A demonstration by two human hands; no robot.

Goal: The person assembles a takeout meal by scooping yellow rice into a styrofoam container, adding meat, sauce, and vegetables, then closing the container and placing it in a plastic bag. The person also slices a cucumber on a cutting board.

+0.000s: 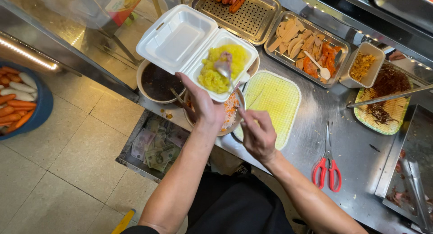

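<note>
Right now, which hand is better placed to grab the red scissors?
Right hand, probably. The red scissors lie on the steel counter on its side, though it holds a spoon. The left hand supports the foam box.

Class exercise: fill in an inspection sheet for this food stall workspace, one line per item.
Surface: steel counter, some crumbs.
Job's things: open white foam box with yellow rice; metal spoon over the rice.
Clutter: red scissors, yellow mat, trays of sliced food, bowl of dark sauce, open drawer of banknotes.
Grippers: left hand holds the box; right hand holds the spoon.
Cables: nothing seen.
Surroundings: tiled floor, blue basin of sausages.
</note>
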